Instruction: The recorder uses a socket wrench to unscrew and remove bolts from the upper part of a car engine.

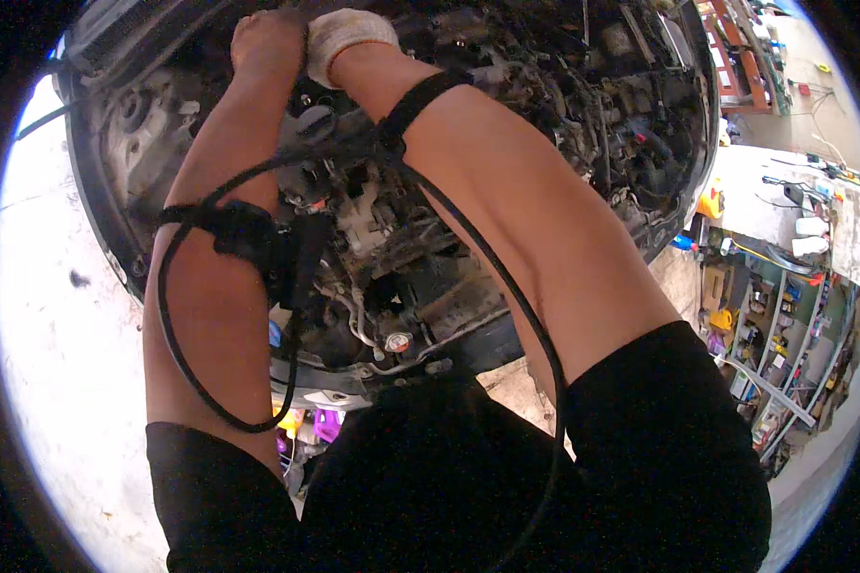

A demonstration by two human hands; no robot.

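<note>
Both of my arms reach forward over an open car engine bay, to its far side near the top edge of the picture. My left hand is bare; its fingers bend down into the dark far part and are mostly hidden. Close beside it, almost touching, is my right hand in a whitish work glove, its fingers also out of sight. Whether either hand grips anything cannot be made out. Below them lie dirty engine parts, hoses and a round cap near the front edge.
Black straps with a cable sit on my forearms, and the cable loops across the bay. At right stand a cluttered white-topped bench and shelves with bottles and parts. A reddish-brown rack is farther back.
</note>
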